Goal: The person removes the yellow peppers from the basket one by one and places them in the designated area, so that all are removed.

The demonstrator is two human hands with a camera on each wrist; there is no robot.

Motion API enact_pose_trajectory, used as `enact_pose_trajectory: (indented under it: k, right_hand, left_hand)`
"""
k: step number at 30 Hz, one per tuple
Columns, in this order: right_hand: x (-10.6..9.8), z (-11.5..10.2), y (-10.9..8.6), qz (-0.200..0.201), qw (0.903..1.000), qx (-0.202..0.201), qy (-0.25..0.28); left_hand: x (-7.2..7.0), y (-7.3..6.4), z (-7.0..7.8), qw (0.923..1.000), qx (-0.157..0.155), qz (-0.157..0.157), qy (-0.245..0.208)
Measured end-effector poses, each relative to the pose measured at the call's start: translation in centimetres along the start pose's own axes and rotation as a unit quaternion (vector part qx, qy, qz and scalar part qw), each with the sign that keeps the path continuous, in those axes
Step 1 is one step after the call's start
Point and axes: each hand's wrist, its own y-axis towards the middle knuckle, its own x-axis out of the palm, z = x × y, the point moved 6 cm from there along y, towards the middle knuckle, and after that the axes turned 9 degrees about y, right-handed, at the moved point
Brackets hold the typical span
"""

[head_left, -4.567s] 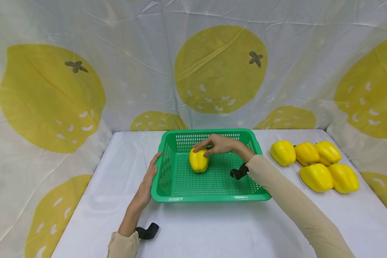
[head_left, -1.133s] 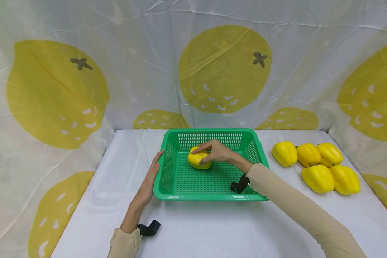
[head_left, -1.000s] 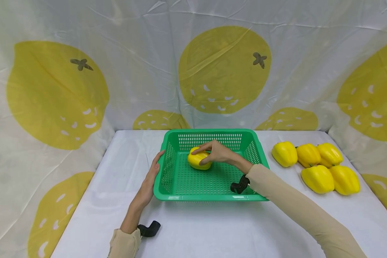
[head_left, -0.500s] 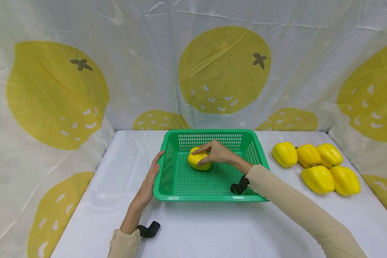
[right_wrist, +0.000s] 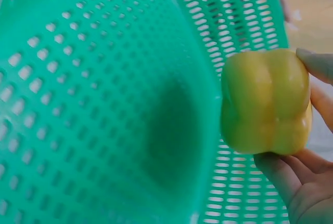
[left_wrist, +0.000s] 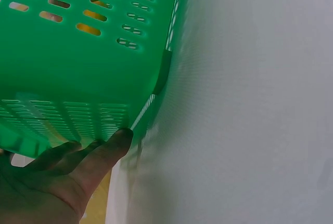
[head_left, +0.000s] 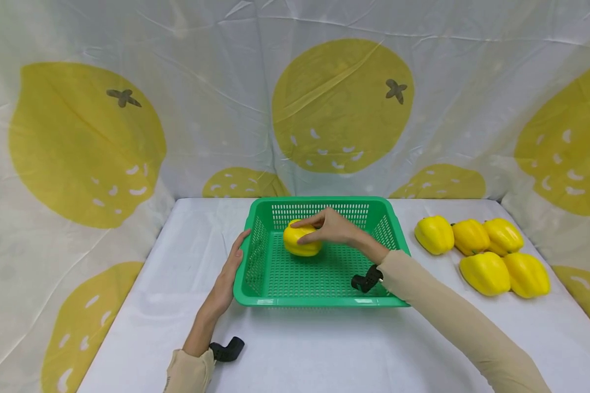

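My right hand (head_left: 335, 226) pinches a yellow bell pepper (head_left: 300, 242) between thumb and fingers, inside the left half of a green perforated plastic basket (head_left: 324, 301). In the right wrist view the pepper (right_wrist: 266, 102) hangs clear of the basket floor, with a dark shadow below it. My left hand (head_left: 228, 277) lies along the outside of the basket's left wall, its fingers mostly straight. Seen from the left wrist, the fingertips of that hand (left_wrist: 78, 174) touch the basket's outer side (left_wrist: 78, 73); they are not curled round the rim.
To the right of the basket several more yellow bell peppers (head_left: 483, 272) lie grouped on the white tablecloth (head_left: 300, 349). Behind the table hangs a white curtain (head_left: 226, 109) with a large yellow fruit print. A black wrist-worn device (head_left: 228, 349) sits at each sleeve cuff.
The right hand has turned the pepper since the oldest frame. Over the last half second it has raised the pepper slightly, up and left. The left hand has stayed at the basket's side.
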Motion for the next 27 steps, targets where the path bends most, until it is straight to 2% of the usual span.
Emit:
enact_pose_trajectory:
  k: [7,11,16,20,24,27]
  right_hand:
    - [-1.4,-2.7,-1.4,0.006,0.999,-0.011,0.043]
    - [-3.2,-4.1,-3.1,0.032,0.9977,-0.002,0.06]
    - [-6.8,-5.7,-6.3,0.096,0.9945,0.01,0.041]
    - [-10.0,-6.4,-9.8,0.154,0.9877,0.009,0.024]
    - [-13.0,-6.4,-13.8,0.222,0.9749,0.012,0.007]
    - [-14.9,-5.8,-16.8,0.273,0.9613,0.029,-0.028]
  left_hand:
    - [0.1,0.1,0.1,1.0,-0.004,0.003,0.004]
    - [0.1,0.1,0.1,1.0,-0.002,0.003,0.008]
    - [-0.1,0.2,0.0,1.0,-0.002,0.004,0.008]
    - [-0.2,0.2,0.0,1.0,-0.002,0.004,0.005]
    - [-0.1,0.3,0.0,1.0,0.005,0.003,0.003]
    - [0.0,0.3,0.0,1.0,0.005,0.004,0.003]
